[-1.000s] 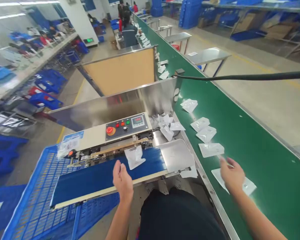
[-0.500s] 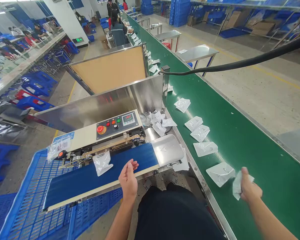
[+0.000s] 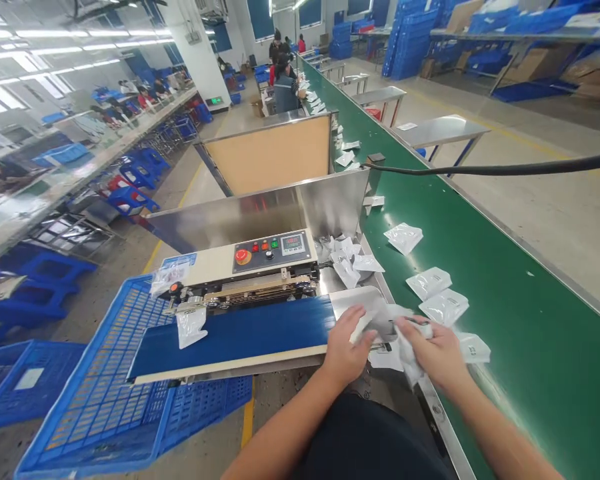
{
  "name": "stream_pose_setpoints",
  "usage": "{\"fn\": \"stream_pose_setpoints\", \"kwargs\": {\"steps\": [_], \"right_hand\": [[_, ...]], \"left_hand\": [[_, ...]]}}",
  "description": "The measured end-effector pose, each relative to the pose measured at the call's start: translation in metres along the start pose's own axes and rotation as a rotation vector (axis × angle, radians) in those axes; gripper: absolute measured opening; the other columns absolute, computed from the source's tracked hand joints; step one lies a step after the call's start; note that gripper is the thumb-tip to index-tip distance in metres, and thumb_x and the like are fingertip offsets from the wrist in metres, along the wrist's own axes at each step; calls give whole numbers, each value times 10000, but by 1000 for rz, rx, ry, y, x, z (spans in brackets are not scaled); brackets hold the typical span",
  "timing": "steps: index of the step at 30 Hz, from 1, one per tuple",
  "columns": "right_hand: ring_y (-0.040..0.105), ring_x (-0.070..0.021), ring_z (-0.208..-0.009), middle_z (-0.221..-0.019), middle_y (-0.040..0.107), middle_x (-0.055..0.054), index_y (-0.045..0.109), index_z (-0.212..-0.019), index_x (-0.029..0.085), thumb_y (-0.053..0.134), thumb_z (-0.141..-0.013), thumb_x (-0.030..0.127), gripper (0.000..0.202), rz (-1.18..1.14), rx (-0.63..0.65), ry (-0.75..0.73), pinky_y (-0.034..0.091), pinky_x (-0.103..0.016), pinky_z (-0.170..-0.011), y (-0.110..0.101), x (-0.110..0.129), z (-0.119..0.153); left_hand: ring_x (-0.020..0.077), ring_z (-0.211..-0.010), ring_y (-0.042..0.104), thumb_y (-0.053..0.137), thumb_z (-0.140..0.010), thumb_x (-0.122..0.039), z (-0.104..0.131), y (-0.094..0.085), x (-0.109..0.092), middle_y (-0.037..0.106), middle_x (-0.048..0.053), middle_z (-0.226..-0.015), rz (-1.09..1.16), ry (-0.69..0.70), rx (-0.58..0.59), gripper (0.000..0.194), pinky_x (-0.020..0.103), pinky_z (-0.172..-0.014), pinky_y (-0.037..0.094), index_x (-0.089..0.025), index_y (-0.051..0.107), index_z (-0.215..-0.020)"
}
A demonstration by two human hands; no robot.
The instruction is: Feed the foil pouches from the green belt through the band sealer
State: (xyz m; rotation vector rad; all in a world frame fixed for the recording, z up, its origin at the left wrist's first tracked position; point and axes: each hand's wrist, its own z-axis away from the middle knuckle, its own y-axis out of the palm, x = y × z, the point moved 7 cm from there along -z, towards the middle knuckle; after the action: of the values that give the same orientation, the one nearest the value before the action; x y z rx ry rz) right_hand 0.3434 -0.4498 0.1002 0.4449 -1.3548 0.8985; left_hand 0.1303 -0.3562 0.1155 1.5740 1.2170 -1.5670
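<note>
My right hand (image 3: 433,350) is closed on white pouches (image 3: 409,357), blurred by motion, above the metal edge of the green conveyor (image 3: 545,373). Just left of it, my left hand (image 3: 349,343) has its thumb and fingers around the edge of a whitish pouch, over the metal plate (image 3: 357,300) at the right end of the sealing machine's blue belt (image 3: 270,330). One white pouch (image 3: 191,328) hangs from the sealer near the belt's left end. More pouches (image 3: 444,307) lie on the conveyor, and a pile (image 3: 347,260) sits behind the plate.
A blue crate (image 3: 100,373) stands below the belt's left end. Behind the control panel (image 3: 270,252) rises a metal partition (image 3: 230,230). A black cable (image 3: 495,169) crosses over the conveyor. People (image 3: 286,87) sit farther along the line.
My right hand has come left from the conveyor with pouches, and my left hand has moved right to meet it. The pouch in the sealer has travelled left. The view has shifted.
</note>
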Motion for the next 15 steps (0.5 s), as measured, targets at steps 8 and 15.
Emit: {"fn": "stream_pose_setpoints", "kwargs": {"steps": [8, 15], "right_hand": [[769, -344, -1005, -1095, 871, -126, 905, -1165, 215, 883, -734, 665, 623, -3, 305, -25, 611, -421, -909, 79, 32, -19], [693, -259, -693, -718, 773, -49, 838, -783, 221, 871, -689, 641, 431, 104, 345, -19, 568, -353, -668, 101, 17, -46]], "left_hand": [[199, -698, 531, 628, -985, -775, -11, -50, 28, 649, 55, -731, 144, -194, -237, 652, 297, -688, 470, -173, 773, -781], [146, -615, 401, 747, -921, -633, -13, -48, 64, 477, -11, -583, 164, -324, -320, 566, 275, -602, 366, -191, 652, -581]]}}
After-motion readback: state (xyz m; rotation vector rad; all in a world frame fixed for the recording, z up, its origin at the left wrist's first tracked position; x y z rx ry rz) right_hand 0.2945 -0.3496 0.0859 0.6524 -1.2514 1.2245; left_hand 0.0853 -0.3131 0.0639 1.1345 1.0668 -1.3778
